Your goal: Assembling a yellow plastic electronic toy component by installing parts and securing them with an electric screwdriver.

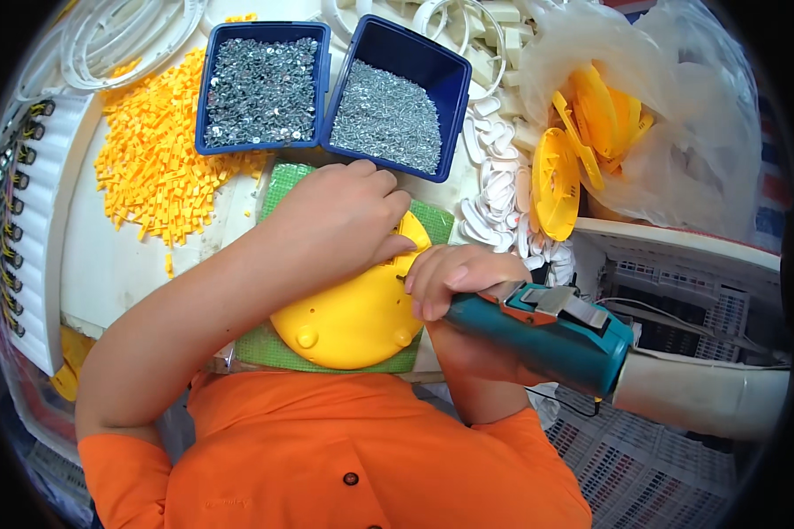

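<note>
A rounded yellow plastic shell with small knobs lies on a green mat in front of me. My left hand rests over its far part, fingers curled and thumb pressed against it near a slot. The palm hides much of that area, and I cannot see whether a small part is between the fingers. My right hand is closed round the front end of a teal electric screwdriver. The tool lies nearly level, its dark bit pointing left at the shell's right side.
Two blue bins, one of silvery round hardware, one of small screws, stand beyond the mat. Yellow clips are heaped left. White plastic pieces and a bag of yellow shells lie right. A white rack edges the left.
</note>
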A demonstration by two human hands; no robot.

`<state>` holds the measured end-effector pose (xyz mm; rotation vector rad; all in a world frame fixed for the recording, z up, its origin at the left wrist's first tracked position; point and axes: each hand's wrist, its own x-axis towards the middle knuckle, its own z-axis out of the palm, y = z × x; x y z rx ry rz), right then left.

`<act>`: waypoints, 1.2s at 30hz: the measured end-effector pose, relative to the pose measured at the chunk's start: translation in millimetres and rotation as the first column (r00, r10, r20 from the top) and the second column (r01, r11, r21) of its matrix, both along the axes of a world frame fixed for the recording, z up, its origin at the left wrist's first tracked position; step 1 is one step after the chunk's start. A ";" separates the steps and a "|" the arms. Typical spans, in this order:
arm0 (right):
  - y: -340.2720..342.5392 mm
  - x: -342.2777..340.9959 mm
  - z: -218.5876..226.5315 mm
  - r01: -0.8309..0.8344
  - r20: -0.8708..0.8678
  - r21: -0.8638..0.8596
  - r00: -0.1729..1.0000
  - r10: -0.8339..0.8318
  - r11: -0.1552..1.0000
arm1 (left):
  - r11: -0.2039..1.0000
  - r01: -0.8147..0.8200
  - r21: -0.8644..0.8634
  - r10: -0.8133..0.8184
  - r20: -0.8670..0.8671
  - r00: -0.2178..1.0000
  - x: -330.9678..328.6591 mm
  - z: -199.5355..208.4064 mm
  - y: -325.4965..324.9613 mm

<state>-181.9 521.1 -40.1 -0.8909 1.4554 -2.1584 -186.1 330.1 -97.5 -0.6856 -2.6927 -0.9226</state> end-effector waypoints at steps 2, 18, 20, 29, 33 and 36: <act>-1.2 2.9 0.5 0.084 -0.047 0.062 0.996 -0.081 0.995 | 1.000 0.007 0.005 -0.007 0.002 1.000 0.0 1.8 -0.3; -56.2 37.0 -3.8 -0.096 -0.148 0.112 0.983 0.113 0.989 | 0.998 0.004 0.057 -0.004 0.004 1.000 -1.5 -4.2 -0.2; -60.6 37.3 -6.2 -0.121 -0.229 0.095 0.963 0.140 0.988 | 0.999 -0.011 0.045 0.011 -0.002 1.000 -0.5 -5.9 -1.6; -65.0 41.8 5.9 -0.033 -0.174 -0.003 0.984 0.032 0.999 | 0.995 -0.043 0.093 0.043 -0.001 0.999 3.7 -2.4 -7.1; -49.4 3.8 38.7 -0.185 -0.205 -0.101 0.965 0.162 0.978 | 0.930 -0.209 0.304 0.197 0.069 0.978 38.3 -11.2 -40.1; -65.1 -3.7 33.2 -0.092 -0.113 -0.077 0.990 0.083 0.993 | 0.874 -0.324 0.363 0.318 0.078 0.945 89.0 -7.8 -61.2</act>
